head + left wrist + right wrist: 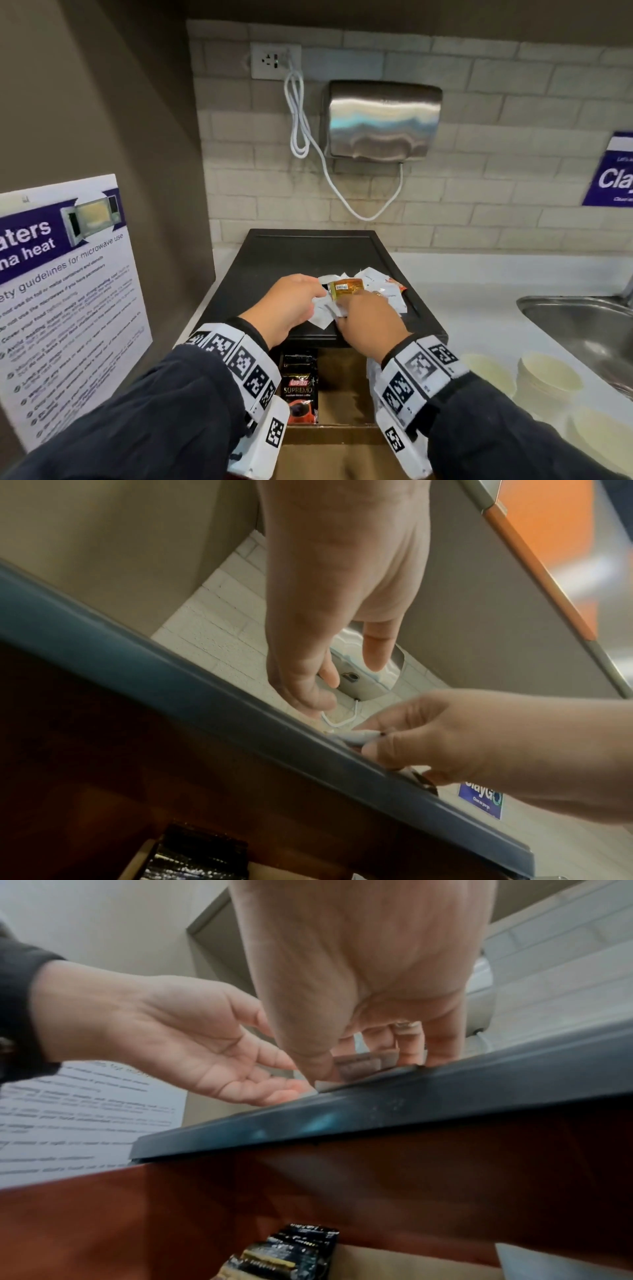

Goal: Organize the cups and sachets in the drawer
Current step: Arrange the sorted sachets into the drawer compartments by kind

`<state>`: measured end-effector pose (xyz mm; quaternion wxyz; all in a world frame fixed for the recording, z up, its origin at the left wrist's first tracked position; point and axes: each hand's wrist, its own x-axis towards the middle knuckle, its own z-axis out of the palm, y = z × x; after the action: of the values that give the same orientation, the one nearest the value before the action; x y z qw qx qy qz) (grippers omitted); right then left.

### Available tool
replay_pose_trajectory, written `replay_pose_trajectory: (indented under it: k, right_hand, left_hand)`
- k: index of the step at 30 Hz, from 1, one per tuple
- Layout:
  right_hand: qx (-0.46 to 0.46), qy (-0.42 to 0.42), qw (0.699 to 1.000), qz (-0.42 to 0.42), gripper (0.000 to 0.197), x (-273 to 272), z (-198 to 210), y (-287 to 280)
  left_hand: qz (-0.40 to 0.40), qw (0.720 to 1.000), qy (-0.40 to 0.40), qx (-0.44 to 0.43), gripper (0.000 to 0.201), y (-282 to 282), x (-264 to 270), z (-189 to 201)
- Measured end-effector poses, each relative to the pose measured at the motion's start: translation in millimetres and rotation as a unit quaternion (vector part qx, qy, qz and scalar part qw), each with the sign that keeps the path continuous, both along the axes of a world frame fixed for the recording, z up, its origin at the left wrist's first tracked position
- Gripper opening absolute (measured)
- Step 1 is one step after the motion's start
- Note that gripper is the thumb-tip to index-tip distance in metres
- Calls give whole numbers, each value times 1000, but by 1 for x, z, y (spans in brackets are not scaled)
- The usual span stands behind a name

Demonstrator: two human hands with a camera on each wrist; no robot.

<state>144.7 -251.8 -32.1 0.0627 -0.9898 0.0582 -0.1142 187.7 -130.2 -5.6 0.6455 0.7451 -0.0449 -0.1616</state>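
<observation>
We pinch a gold sachet in our right hand over the white sachets heaped on the black tray; our left hand hovers beside them, fingers relaxed and apart, holding nothing

A loose heap of white sachets lies at frame centre on the black tray, with one gold sachet on top. Below, at lower centre, the open wooden drawer holds a row of black coffee sachets, labels facing up. Stacked cream paper cups stand at the lower right.
</observation>
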Motion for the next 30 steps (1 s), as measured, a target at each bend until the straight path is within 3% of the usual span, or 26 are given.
replay_pose_trajectory:
  k: [4,10,16,18,23,25,27,30]
  right_hand:
    - [66,-35,995,73,36,1,-2,20]
    - [169,-76,981,58,51,9,3,31]
    - [103,-61,980,157,55,17,20,31]
    - [78,-50,984,151,54,20,24,28]
    - [148,-113,977,104,55,23,42,18]
    - [183,-165,965,86,54,25,50,16]
    - [234,-194,949,79,54,24,54,18]
    - [292,-133,938,134,55,17,51,30]
  left_hand:
    - [6,999,24,-21,14,3,1,-4]
    - [34,999,4,-5,34,14,13,-13]
    - [65,995,34,-72,37,20,16,-8]
    - [68,996,11,-63,38,18,15,-7]
    - [102,990,-85,-44,31,18,18,-10]
    - [105,989,-76,-72,24,17,18,-8]
    - [76,985,-13,-155,21,15,14,-5]
    - [35,949,98,-297,19,12,9,-2]
